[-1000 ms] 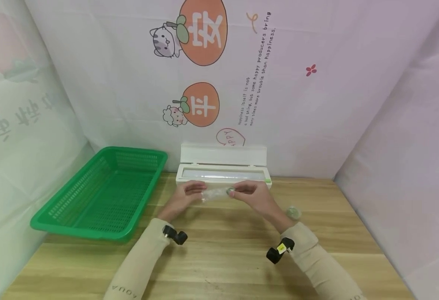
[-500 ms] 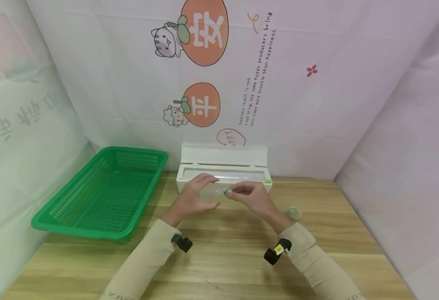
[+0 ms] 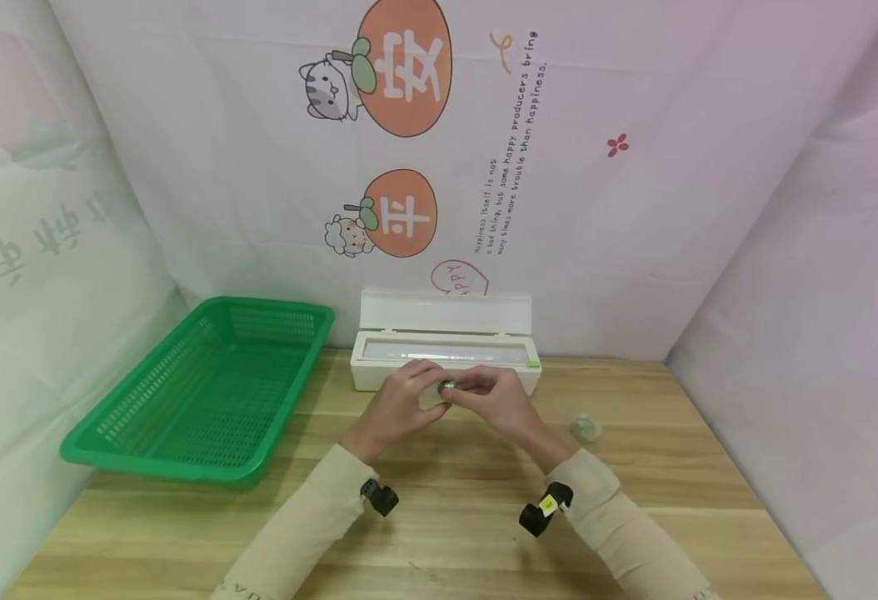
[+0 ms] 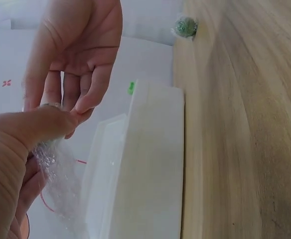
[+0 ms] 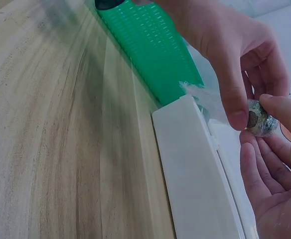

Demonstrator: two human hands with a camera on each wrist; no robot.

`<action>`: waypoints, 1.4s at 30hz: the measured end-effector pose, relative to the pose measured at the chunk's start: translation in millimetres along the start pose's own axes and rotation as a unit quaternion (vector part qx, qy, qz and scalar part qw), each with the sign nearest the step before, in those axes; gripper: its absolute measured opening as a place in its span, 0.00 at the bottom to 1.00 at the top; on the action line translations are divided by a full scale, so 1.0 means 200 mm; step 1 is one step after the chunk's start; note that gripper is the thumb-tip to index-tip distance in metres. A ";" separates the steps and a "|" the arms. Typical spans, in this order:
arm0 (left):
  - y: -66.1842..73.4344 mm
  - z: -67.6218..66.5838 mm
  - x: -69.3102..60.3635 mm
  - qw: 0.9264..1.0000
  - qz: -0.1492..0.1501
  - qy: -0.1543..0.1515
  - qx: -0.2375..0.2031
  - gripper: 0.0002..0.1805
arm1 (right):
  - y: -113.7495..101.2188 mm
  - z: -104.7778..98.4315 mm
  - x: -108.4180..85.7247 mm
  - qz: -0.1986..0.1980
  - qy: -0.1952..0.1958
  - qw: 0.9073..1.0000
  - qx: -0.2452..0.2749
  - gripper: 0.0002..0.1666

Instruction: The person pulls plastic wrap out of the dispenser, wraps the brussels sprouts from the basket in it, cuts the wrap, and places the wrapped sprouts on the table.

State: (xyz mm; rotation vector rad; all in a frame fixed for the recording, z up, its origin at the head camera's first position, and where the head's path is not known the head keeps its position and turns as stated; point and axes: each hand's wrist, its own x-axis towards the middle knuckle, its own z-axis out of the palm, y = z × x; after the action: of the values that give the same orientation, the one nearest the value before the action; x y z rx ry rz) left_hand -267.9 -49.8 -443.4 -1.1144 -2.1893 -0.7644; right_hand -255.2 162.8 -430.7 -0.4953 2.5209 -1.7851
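A small round, greenish object wrapped in cling film (image 5: 261, 121) is held up between both hands, in front of the white cling film dispenser (image 3: 381, 378). My left hand (image 3: 398, 410) pinches it from the left with thumb and fingers. Loose cling film (image 4: 60, 172) trails out from between those fingers. From the other side my right hand (image 3: 501, 403) pinches the same wrapped ball with thumb and fingertips. Part of the ball is covered by the thumbs. A second wrapped green ball (image 3: 585, 428) rests on the table behind the right wrist.
A green plastic basket (image 3: 165, 468) stands on the left of the wooden table (image 3: 454, 542). The dispenser's lid (image 3: 446, 313) is raised against the printed cloth backdrop (image 3: 551, 208). White cloth walls close off both sides.
The left hand let go of the film's left end, spread its fingers, then moved right and closed around film and ball. The right hand kept its pinch, shifting slightly left.
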 end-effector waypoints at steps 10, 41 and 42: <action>-0.01 -0.04 -0.03 0.993 -0.018 0.042 -0.106 0.19 | 0.08 -0.06 0.01 0.059 -0.057 0.993 0.086 0.29; 0.12 -0.09 -0.02 0.970 -0.009 0.102 -0.221 0.24 | 0.22 0.21 0.07 0.067 -0.246 0.835 0.488 0.29; 0.12 -0.10 -0.02 0.971 -0.009 0.102 -0.214 0.24 | 0.23 0.20 0.06 0.069 -0.241 0.834 0.491 0.30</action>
State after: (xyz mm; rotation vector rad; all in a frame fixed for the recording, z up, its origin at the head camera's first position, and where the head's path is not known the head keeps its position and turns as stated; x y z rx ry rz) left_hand -241.8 -54.9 -427.4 -1.1557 -1.9109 -1.3435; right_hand -270.9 136.3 -483.9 -0.5547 1.0571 -2.1935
